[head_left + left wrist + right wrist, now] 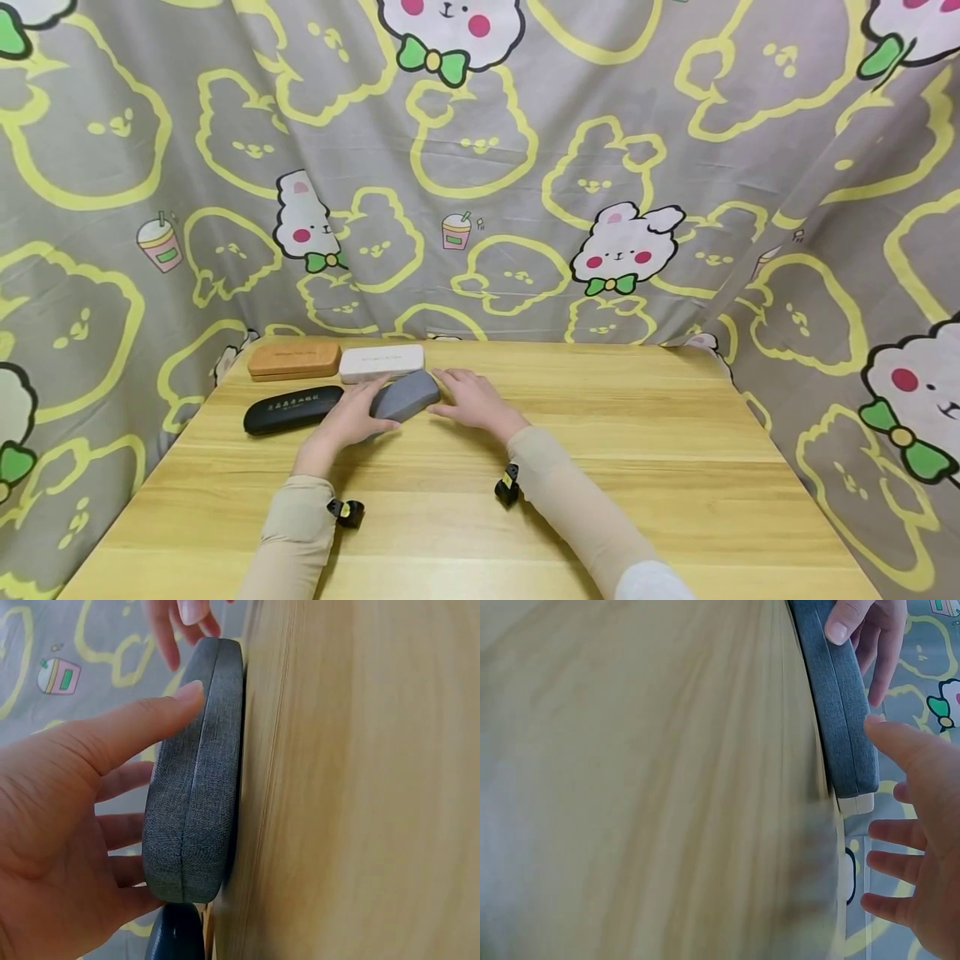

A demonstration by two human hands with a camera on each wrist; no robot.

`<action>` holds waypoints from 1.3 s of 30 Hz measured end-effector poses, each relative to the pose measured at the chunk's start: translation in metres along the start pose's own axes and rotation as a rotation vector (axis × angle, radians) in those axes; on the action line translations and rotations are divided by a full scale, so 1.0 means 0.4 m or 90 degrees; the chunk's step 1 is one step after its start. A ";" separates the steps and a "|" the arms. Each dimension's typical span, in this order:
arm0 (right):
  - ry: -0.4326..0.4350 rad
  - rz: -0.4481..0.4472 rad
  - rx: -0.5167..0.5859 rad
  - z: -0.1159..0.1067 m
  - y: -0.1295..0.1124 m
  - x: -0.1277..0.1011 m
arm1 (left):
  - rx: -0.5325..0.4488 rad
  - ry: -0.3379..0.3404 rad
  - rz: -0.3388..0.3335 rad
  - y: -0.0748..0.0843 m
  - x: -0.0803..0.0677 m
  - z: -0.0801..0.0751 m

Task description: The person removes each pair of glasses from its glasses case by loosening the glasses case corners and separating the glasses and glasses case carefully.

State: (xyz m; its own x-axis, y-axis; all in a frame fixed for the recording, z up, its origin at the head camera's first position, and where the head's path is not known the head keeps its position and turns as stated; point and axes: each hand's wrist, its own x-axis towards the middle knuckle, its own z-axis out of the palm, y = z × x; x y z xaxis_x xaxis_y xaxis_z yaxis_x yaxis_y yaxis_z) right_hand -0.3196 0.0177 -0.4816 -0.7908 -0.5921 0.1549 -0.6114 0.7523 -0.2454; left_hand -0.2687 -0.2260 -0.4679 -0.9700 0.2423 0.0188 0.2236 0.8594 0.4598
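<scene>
Sleeves of mine, beige, run up from the bottom of the head view across the pale wooden table (600, 467), each with a small black clip at the wrist. My left hand (347, 425) grips the near end of the grey case (405, 397): the thumb lies along its seam in the left wrist view and the other fingers (120, 829) curl behind it, so their tips are hidden. My right hand (474, 402) lies just beside the case's far end with its fingers spread and loose; I cannot tell whether the thumb touches the fabric. The grey case is shut, so whatever is inside stays out of sight.

It lies at an angle, left of the table's middle, between the black case (292, 409) and my right hand, just in front of the white case (381, 362). A brown wood-look case (294, 359) lies left of the white one. All are closed, and the lettering on their lids is too small to read. A grey cloth with yellow outlines and bunnies (622, 246) hangs behind and round both sides.
</scene>
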 end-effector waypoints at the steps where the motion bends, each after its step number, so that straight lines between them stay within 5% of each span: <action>1: -0.001 0.000 -0.002 0.002 -0.001 0.002 | 0.001 -0.005 -0.002 0.001 0.000 0.001; 22: -0.032 0.017 0.003 0.030 -0.017 0.024 | 0.023 -0.028 -0.046 0.009 0.000 0.004; 39: -0.041 0.021 -0.008 0.023 -0.043 0.018 | 0.034 -0.013 -0.032 0.011 -0.004 0.002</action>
State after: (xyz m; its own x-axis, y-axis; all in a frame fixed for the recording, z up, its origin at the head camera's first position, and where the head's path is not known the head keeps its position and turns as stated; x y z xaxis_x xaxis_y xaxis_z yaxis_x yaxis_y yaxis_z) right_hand -0.3146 -0.0021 -0.4852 -0.8072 -0.5842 0.0843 -0.5857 0.7750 -0.2373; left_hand -0.2660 -0.2224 -0.4667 -0.9782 0.2065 -0.0216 0.1796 0.8936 0.4115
